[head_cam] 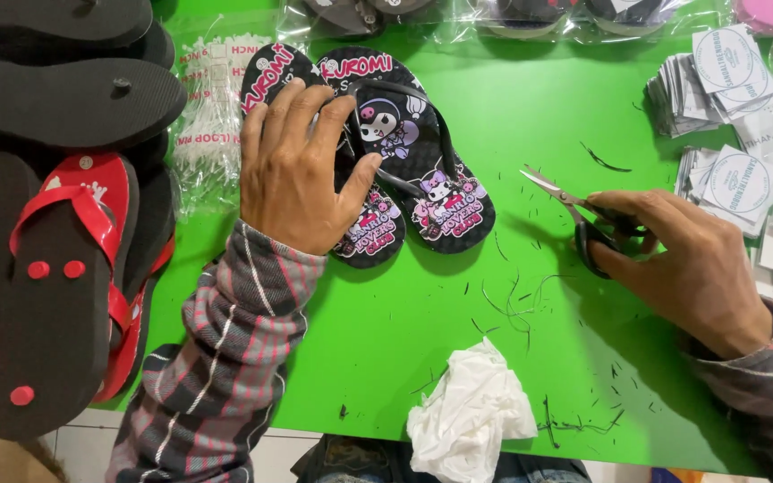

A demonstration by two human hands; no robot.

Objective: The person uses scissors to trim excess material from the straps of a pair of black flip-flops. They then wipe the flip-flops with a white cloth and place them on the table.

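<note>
The left hand (pixel 301 170) lies flat, fingers spread, pressing on the left sandal of a black printed flip-flop pair (pixel 422 165) that rests side by side on the green counter (pixel 530 98), toward its far edge; it pins rather than grips. The right hand (pixel 691 259) is clenched around the handles of a pair of scissors (pixel 574 210), blades parted and pointing toward the pair, well apart from it.

Largest nearby: a stack of black and red sandals (pixel 55 233) overhangs the counter's left edge, just beside the left sleeve. A sweep of that forearm could, in my judgement, tip the stack to the floor. Next, a crumpled white cloth (pixel 469 416) sits at the near edge, partly overhanging; a nudge from either wrist would likely drop it. Piles of round-printed paper tags (pixel 726 116) crowd the right side, near the right hand; a backward elbow move could scatter them. A clear bag of white plastic loop pins (pixel 208 116) touches the pair's left side and could slide with it.

Smallest: black thread clippings (pixel 512 300) litter the counter between the hands. The chief hazard appears to be the open blades: brought in toward the strap while the left fingers lie across it, they could nick a fingertip or cut the strap itself.
</note>
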